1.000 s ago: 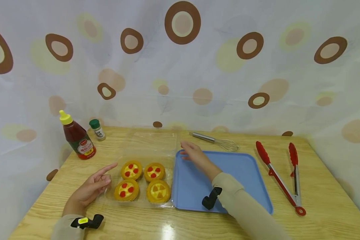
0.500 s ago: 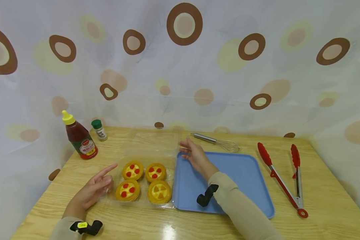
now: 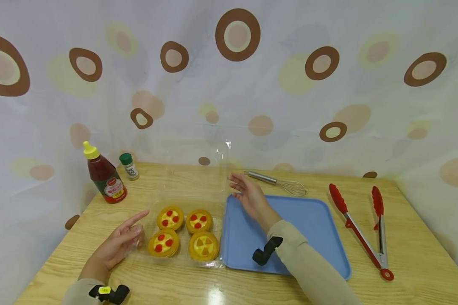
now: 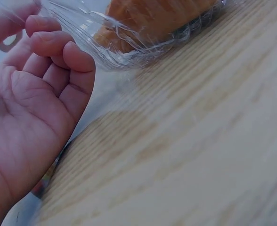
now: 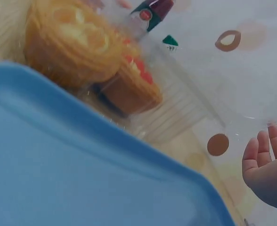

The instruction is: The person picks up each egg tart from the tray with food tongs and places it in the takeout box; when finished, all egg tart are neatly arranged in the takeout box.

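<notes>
A clear plastic clamshell box [image 3: 187, 259] holds several round tarts [image 3: 204, 245], most with red pieces on top. Its clear lid [image 3: 196, 182] stands raised and tilted at the back. My right hand [image 3: 252, 199] has its fingers nearly straight at the lid's right edge. In the right wrist view, the fingertips [image 5: 272, 134] meet the clear plastic; whether they pinch it is unclear. At the box's left side, my left hand [image 3: 116, 245] has its index finger extended and the other fingers loosely bent. No grip shows in the left wrist view, where those fingers lie beside the plastic wall [image 4: 129, 59].
A blue tray [image 3: 282, 237] lies right of the box. Behind it is a whisk [image 3: 276, 182], and farther right lie red-tipped tongs [image 3: 362, 237]. A red sauce bottle [image 3: 104, 178] and a green-capped shaker [image 3: 129, 166] stand at the back left.
The lid has swung up from lying low at the back, with my right hand at its edge. My left hand keeps its place beside the box. The view has shifted slightly.
</notes>
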Available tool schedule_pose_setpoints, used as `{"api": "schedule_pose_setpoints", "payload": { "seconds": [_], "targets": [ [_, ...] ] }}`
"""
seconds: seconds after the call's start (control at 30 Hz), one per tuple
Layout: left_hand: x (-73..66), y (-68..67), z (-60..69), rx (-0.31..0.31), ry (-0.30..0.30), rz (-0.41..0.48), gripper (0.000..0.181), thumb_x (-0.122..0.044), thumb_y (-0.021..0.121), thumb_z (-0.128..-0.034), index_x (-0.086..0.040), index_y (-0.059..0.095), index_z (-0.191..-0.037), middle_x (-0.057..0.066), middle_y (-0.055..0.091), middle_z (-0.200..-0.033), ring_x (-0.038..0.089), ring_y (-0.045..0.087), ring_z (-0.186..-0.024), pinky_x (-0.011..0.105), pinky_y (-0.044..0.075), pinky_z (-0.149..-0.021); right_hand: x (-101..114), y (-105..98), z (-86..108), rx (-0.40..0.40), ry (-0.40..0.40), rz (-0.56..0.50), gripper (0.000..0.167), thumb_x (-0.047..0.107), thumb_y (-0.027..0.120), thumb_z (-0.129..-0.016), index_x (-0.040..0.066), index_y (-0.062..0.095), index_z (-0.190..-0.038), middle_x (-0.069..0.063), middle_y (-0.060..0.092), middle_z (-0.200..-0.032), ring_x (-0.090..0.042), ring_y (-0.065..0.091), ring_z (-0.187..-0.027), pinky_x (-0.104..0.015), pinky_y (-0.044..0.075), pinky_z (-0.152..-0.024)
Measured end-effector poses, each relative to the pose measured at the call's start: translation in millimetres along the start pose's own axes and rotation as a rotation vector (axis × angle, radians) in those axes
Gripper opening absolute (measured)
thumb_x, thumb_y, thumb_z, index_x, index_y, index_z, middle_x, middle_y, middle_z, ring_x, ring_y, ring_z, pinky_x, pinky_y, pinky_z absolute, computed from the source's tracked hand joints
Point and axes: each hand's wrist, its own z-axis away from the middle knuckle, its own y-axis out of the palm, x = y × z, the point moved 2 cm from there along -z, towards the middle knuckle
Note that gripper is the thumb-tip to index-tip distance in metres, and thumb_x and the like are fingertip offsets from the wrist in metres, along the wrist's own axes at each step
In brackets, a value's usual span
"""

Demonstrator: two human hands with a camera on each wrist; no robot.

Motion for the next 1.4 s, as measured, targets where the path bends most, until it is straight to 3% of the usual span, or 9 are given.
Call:
{"api": "schedule_pose_setpoints", "payload": {
  "seconds": [0.1, 0.23, 0.43, 0.63, 0.83, 0.9, 1.07, 1.2, 1.4],
  "targets": [
    [-0.2, 3.1, -0.7, 0.033, 0.026, 0.028, 0.058, 0.002, 0.008, -0.1011, -0.02, 0.039, -0.145, -0.002, 0.054, -0.083, 0.01, 0.055, -0.079, 0.022, 0.045, -0.076, 5, 4, 3.6, 0.051, -0.006, -0.012, 0.05, 0.029, 0.033, -0.104, -0.004, 0.034, -0.141, 0.004, 0.06, -0.1, -0.015, 0.05, -0.096, -0.03, 0.038, -0.078],
    [-0.4, 3.9, 0.0, 0.069, 0.043, 0.0, 0.053, -0.011, 0.004, -0.103, -0.017, 0.033, -0.147, 0.0, 0.052, -0.083, 0.011, 0.055, -0.08, 0.023, 0.044, -0.077, 10, 8, 9.2, 0.098, -0.018, 0.017, 0.053, 0.035, 0.029, -0.104, -0.004, 0.038, -0.139, 0.001, 0.057, -0.101, -0.017, 0.048, -0.099, -0.034, 0.034, -0.082],
    [-2.6, 2.6, 2.7, 0.088, 0.005, -0.05, 0.055, -0.027, -0.001, -0.1026, -0.021, 0.027, -0.15, 0.0, 0.053, -0.089, 0.01, 0.054, -0.083, 0.022, 0.042, -0.074, 13, 9, 21.2, 0.137, -0.011, 0.1, 0.061, 0.044, 0.022, -0.103, -0.002, 0.049, -0.132, -0.002, 0.056, -0.104, -0.021, 0.044, -0.105, -0.045, 0.028, -0.092],
    [-11.8, 6.6, 9.5, 0.086, -0.045, -0.089, 0.058, -0.036, -0.007, -0.0996, -0.023, 0.013, -0.153, 0.001, 0.053, -0.095, 0.011, 0.053, -0.085, 0.024, 0.04, -0.073, 11, 7, 39.6, 0.165, -0.005, 0.25, 0.069, 0.047, 0.026, -0.102, -0.011, 0.043, -0.134, -0.013, 0.05, -0.126, -0.033, 0.039, -0.12, -0.053, 0.026, -0.103],
    [-21.6, 14.5, 22.6, 0.111, -0.07, -0.136, 0.064, -0.043, -0.014, -0.095, -0.031, 0.015, -0.151, 0.003, 0.053, -0.094, 0.015, 0.047, -0.078, 0.036, 0.024, -0.065, 7, 8, 59.3, 0.206, -0.015, 0.484, 0.073, 0.056, 0.03, -0.098, -0.006, 0.057, -0.125, -0.016, 0.045, -0.139, -0.029, 0.035, -0.133, -0.049, 0.029, -0.107],
    [-23.8, 18.2, 27.0, 0.124, -0.073, -0.143, 0.065, -0.044, -0.015, -0.0937, -0.032, 0.013, -0.151, 0.003, 0.054, -0.095, 0.019, 0.042, -0.074, 0.037, 0.023, -0.066, 7, 7, 65.8, 0.23, -0.032, 0.58, 0.069, 0.053, 0.029, -0.099, -0.003, 0.059, -0.124, -0.017, 0.042, -0.142, -0.028, 0.033, -0.136, -0.048, 0.03, -0.108],
    [-28.9, 28.0, 37.3, 0.139, -0.102, -0.149, 0.062, -0.044, -0.017, -0.0927, -0.037, 0.001, -0.151, 0.004, 0.056, -0.103, 0.024, 0.036, -0.073, 0.033, 0.038, -0.073, 4, 3, 84.9, 0.248, -0.03, 0.745, 0.049, 0.039, 0.034, -0.102, 0.006, 0.062, -0.124, -0.016, 0.035, -0.147, -0.031, 0.027, -0.138, -0.053, 0.027, -0.108],
    [-31.1, 35.0, 43.1, 0.131, -0.138, -0.166, 0.058, -0.042, -0.016, -0.094, -0.045, 0.004, -0.149, 0.003, 0.056, -0.109, 0.015, 0.049, -0.079, 0.028, 0.041, -0.082, 2, 3, 100.8, 0.26, -0.007, 0.831, 0.04, 0.038, 0.044, -0.1, 0.015, 0.061, -0.128, -0.014, 0.031, -0.149, -0.036, 0.024, -0.138, -0.058, 0.025, -0.106],
    [-31.2, 41.2, 47.3, 0.081, -0.192, -0.221, 0.053, -0.033, -0.008, -0.0999, -0.054, 0.015, -0.142, 0.001, 0.057, -0.108, 0.007, 0.053, -0.083, 0.027, 0.042, -0.084, -5, 7, 121.1, 0.317, -0.025, 0.877, 0.043, 0.025, 0.053, -0.097, 0.009, 0.05, -0.137, -0.023, 0.026, -0.147, -0.041, 0.025, -0.136, -0.053, 0.024, -0.109]
  ]
}}
